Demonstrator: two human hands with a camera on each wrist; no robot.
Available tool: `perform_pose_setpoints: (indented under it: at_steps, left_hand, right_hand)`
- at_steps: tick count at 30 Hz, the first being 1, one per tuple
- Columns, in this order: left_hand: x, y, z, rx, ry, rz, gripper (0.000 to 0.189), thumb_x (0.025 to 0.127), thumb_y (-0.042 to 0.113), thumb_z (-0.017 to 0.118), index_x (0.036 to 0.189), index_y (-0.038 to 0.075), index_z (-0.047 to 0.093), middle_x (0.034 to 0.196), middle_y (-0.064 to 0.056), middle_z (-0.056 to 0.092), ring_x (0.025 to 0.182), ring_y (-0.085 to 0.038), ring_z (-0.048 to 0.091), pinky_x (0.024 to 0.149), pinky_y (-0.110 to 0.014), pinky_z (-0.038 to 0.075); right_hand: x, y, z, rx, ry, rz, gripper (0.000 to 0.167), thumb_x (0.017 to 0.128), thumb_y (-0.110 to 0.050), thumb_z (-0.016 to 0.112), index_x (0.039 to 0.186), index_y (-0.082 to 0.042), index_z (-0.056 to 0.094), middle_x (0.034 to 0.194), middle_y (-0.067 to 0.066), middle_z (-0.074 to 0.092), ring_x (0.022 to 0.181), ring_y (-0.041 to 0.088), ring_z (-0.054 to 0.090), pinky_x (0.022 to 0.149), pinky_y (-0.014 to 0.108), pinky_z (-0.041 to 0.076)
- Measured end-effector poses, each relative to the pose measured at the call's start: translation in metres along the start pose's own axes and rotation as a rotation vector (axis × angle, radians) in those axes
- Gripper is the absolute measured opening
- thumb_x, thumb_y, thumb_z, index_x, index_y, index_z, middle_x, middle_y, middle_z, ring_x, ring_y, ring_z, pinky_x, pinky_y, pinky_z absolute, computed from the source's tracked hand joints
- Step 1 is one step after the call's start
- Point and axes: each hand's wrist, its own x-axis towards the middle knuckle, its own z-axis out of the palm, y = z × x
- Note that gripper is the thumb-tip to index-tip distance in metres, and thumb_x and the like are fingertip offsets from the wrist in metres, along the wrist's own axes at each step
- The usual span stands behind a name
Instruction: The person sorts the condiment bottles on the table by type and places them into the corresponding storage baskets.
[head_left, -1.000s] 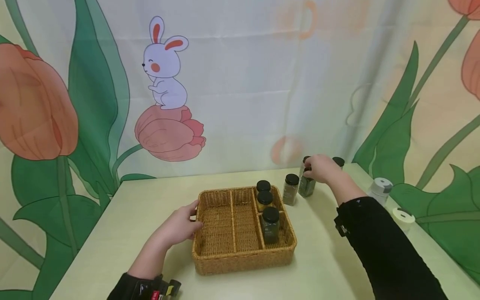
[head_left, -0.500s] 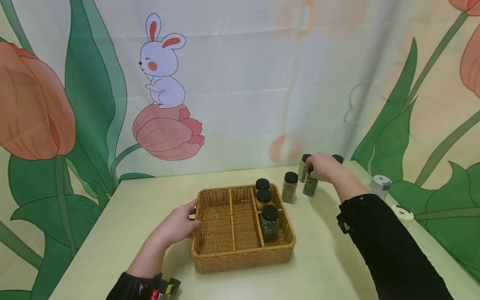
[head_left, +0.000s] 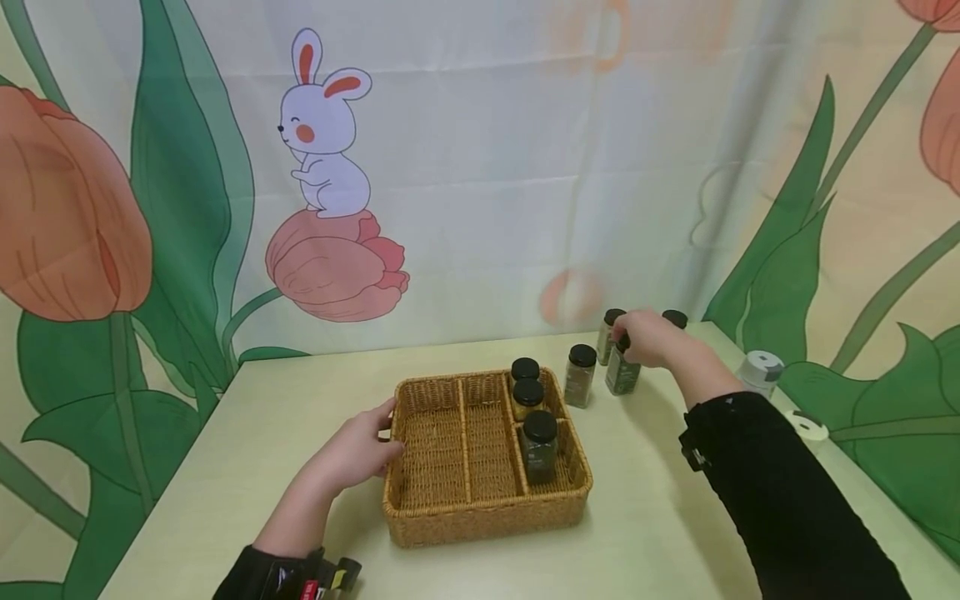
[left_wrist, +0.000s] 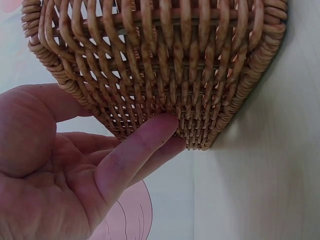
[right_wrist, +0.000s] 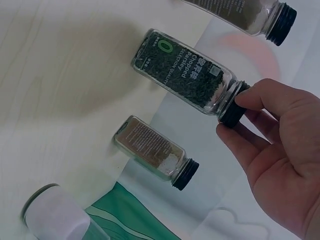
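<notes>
On the pale tabletop (head_left: 645, 508), our right grip (right_wrist: 285, 137) pinches the black-lidded clear-glass parsley jar (right_wrist: 180, 72), nudged slightly rightward, apparently upright, still outside the brown wicker basket (head_left: 487, 527) our left grip (head_left: 360, 448) holds.

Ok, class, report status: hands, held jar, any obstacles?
Left hand gripping wicker basket. Right hand pinching Chopped Parsley jar by cap. Another spice jar between it and basket.

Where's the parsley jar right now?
In the head view, the parsley jar is right of the basket, its black lid pinched by the right hand.
</notes>
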Motion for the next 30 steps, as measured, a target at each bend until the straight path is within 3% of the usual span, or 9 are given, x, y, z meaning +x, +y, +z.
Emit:
perform_pose_setpoints:
  at_steps: [6, 12, 16, 20, 23, 24, 27, 30]
  left_hand:
    - [-0.0015, 0.0000, -0.0002, 0.005, -0.001, -0.003, 0.078, 0.094, 0.001, 0.062, 0.161, 0.001, 0.023, 0.147, -0.034, 0.045, 0.098, -0.026, 0.069, 0.066, -0.036, 0.061]
    - [-0.0013, 0.0001, 0.0003, -0.003, -0.001, 0.007, 0.078, 0.093, 0.000, 0.062, 0.161, 0.001, 0.023, 0.147, -0.034, 0.045, 0.099, -0.028, 0.069, 0.065, -0.037, 0.061]
    - [-0.0009, 0.0003, 0.0001, -0.010, 0.001, 0.010, 0.079, 0.093, 0.000, 0.062, 0.161, 0.001, 0.023, 0.148, -0.035, 0.044, 0.094, -0.029, 0.070, 0.064, -0.037, 0.061]
    - [-0.0007, 0.0001, 0.0004, -0.004, 0.003, 0.007, 0.079, 0.093, 0.000, 0.062, 0.161, 0.001, 0.023, 0.148, -0.036, 0.044, 0.090, -0.027, 0.070, 0.064, -0.036, 0.061]
    - [-0.0006, -0.0005, 0.0008, 0.000, 0.003, 0.002, 0.079, 0.093, 0.000, 0.063, 0.161, 0.001, 0.023, 0.148, -0.035, 0.044, 0.094, -0.026, 0.070, 0.065, -0.037, 0.061]
    - [-0.0004, -0.0008, 0.0010, 0.001, 0.004, 0.002, 0.079, 0.093, 0.000, 0.063, 0.161, 0.001, 0.023, 0.147, -0.035, 0.044, 0.096, -0.026, 0.069, 0.065, -0.037, 0.061]
    - [-0.0004, -0.0009, 0.0011, -0.002, 0.004, 0.001, 0.079, 0.093, 0.000, 0.063, 0.161, 0.001, 0.023, 0.147, -0.035, 0.045, 0.098, -0.026, 0.069, 0.066, -0.037, 0.061]
    - [-0.0007, -0.0007, 0.0004, -0.005, 0.004, 0.002, 0.079, 0.093, 0.000, 0.063, 0.161, 0.002, 0.023, 0.147, -0.034, 0.045, 0.096, -0.026, 0.069, 0.065, -0.037, 0.061]
  right_hand:
    - [-0.0010, -0.0036, 0.0001, 0.017, 0.003, 0.019, 0.029, 0.092, -0.004, 0.067, 0.120, 0.003, 0.064, 0.113, 0.020, 0.065, 0.094, 0.032, 0.059, 0.075, 0.043, 0.051]
    - [-0.0031, -0.0076, 0.0000, 0.020, 0.011, 0.103, 0.057, 0.098, -0.026, 0.069, 0.140, 0.009, 0.052, 0.133, 0.030, 0.057, 0.119, 0.047, 0.056, 0.092, 0.056, 0.051]
    - [-0.0035, -0.0089, -0.0006, 0.007, -0.003, 0.133, 0.066, 0.097, -0.031, 0.069, 0.144, 0.010, 0.048, 0.139, 0.032, 0.054, 0.124, 0.049, 0.052, 0.097, 0.057, 0.049]
    - [-0.0042, -0.0081, 0.0009, 0.074, -0.036, 0.174, 0.066, 0.097, -0.031, 0.070, 0.146, 0.007, 0.047, 0.142, 0.032, 0.050, 0.117, 0.047, 0.057, 0.076, 0.050, 0.059]
    - [-0.0041, -0.0066, 0.0032, 0.134, -0.052, 0.200, 0.063, 0.097, -0.026, 0.069, 0.147, 0.005, 0.047, 0.142, 0.033, 0.049, 0.101, 0.041, 0.065, 0.061, 0.042, 0.059]
    - [-0.0041, -0.0062, 0.0039, 0.133, -0.050, 0.196, 0.061, 0.098, -0.025, 0.069, 0.146, 0.006, 0.048, 0.142, 0.033, 0.049, 0.097, 0.039, 0.066, 0.061, 0.041, 0.059]
    - [-0.0030, -0.0045, 0.0058, 0.083, -0.025, 0.169, 0.054, 0.098, -0.021, 0.069, 0.141, 0.007, 0.054, 0.139, 0.032, 0.053, 0.097, 0.040, 0.066, 0.071, 0.044, 0.058]
    - [-0.0014, -0.0048, 0.0066, 0.020, -0.002, 0.142, 0.048, 0.097, -0.019, 0.069, 0.136, 0.008, 0.059, 0.135, 0.031, 0.057, 0.111, 0.046, 0.061, 0.087, 0.053, 0.054]
